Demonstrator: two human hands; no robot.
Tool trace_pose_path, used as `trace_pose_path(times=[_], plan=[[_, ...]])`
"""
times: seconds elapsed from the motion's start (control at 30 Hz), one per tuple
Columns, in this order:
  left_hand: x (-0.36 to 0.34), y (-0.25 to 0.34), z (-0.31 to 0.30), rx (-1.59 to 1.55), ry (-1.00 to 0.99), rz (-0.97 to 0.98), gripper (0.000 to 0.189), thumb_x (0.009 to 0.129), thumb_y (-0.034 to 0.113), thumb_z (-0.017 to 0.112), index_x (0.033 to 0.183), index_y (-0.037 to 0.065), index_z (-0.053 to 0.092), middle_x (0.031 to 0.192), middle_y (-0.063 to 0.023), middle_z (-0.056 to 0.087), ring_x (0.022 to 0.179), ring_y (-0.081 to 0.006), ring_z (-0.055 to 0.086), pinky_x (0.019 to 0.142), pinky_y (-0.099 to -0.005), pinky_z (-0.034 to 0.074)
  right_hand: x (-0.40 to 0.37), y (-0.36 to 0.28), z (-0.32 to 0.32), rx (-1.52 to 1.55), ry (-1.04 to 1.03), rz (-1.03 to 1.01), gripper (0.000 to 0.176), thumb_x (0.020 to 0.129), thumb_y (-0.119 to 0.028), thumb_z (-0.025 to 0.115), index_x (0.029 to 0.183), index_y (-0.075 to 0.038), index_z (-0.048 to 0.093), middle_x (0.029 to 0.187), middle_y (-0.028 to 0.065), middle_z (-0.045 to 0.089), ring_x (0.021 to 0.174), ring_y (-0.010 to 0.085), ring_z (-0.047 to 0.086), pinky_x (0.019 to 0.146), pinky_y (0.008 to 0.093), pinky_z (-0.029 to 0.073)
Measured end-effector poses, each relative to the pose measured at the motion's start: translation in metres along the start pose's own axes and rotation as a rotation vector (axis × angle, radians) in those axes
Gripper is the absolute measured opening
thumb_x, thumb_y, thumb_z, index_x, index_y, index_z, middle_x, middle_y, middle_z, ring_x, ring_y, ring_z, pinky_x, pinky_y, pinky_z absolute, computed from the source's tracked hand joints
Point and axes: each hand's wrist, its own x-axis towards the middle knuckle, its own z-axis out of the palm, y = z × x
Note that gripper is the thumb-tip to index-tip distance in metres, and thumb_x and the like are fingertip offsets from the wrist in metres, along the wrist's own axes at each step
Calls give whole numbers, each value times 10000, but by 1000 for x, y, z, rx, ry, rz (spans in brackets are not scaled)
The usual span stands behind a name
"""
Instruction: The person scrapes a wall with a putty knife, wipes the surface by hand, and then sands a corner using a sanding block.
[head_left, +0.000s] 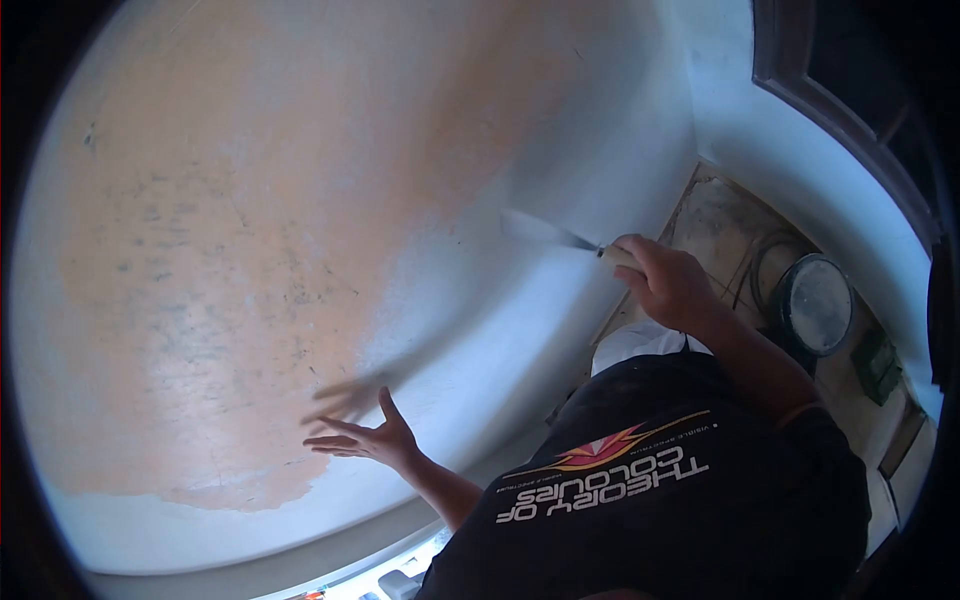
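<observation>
My right hand (668,285) is wrapped around the pale handle of a putty knife (622,258). Its broad blade, slightly blurred, points left and overlaps the white part of the wall (470,290) in this view. Lower on the left, my left hand (368,438) is held out with its fingers spread and nothing in it, casting a shadow on the wall close by. A large peach-coloured patch (230,260) with dark specks and scratches covers much of the wall, with whitish areas around it.
On the floor at the right stands a dark bucket (818,305) with a whitish round top. A green object (877,366) sits beside it, and a dark hose or cable (757,262) loops behind. A dark frame (800,85) is set in the adjoining wall.
</observation>
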Motion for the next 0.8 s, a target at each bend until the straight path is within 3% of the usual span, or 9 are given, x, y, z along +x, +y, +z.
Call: trace_pose_path(times=[0.03, 0.07, 0.1, 0.2, 0.3, 0.47, 0.57, 0.8], plan=[[5, 7, -5, 74, 50, 91, 1182, 753, 692, 747, 1622, 266, 69, 1584, -398, -95, 1470, -586, -12, 1116, -748, 122, -1, 4, 2, 93, 76, 10, 300, 973, -233, 608, 1209, -59, 543, 1017, 187, 682, 887, 388, 679, 739, 484, 529], [13, 8, -4, 74, -58, 127, 1322, 714, 739, 743, 1613, 191, -56, 1563, -403, -179, 1459, -597, -77, 1106, -759, 117, 0, 10, 4, 108, 77, 25, 300, 973, -233, 608, 1209, -59, 543, 1017, 187, 682, 887, 388, 679, 739, 484, 529], [17, 18, -2, 79, -65, 152, 1322, 714, 739, 743, 1613, 191, -56, 1563, -403, -179, 1459, -597, -77, 1106, -759, 117, 2, 16, 7, 154, 124, 44, 305, 976, -223, 605, 1216, -51, 527, 1006, 197, 678, 879, 398, 677, 736, 482, 528], [27, 68, 7, 247, -367, -151, 1577, 620, 780, 775, 1509, 38, -297, 1488, -413, -342, 1412, -606, -236, 1092, -774, 86, 7, 30, 19, 238, 229, 85, 325, 979, -203, 605, 1236, -39, 494, 988, 212, 671, 867, 414, 675, 728, 476, 528], [27, 77, 0, 205, -393, -193, 1573, 651, 741, 784, 1477, -30, -310, 1462, -436, -355, 1400, -594, -277, 1114, -746, 37, 24, 43, 34, 269, 249, 103, 350, 975, -189, 613, 1254, -34, 468, 981, 217, 668, 865, 416, 676, 725, 470, 531], [25, 75, 1, 247, -415, -177, 1578, 647, 756, 773, 1472, -38, -312, 1457, -445, -351, 1392, -606, -276, 1101, -758, 57, 39, 60, 53, 310, 172, 114, 369, 975, -178, 613, 1268, -27, 448, 998, 218, 663, 869, 413, 677, 728, 466, 534], [24, 73, 1, 267, -425, -168, 1581, 644, 767, 765, 1469, -44, -313, 1454, -451, -347, 1385, -616, -275, 1091, -766, 72, 42, 68, 54, 287, 215, -51, 342, 979, -170, 603, 1248, -12, 464, 1026, 226, 657, 881, 418, 674, 733, 464, 534], [24, 71, 5, 234, -467, -73, 1591, 638, 794, 747, 1461, -58, -315, 1446, -467, -340, 1371, -638, -272, 1068, -786, 107, 43, 64, 45, 257, 131, 79, 315, 958, -138, 608, 1214, 13, 503, 1054, 225, 638, 916, 419, 657, 767, 469, 525]])
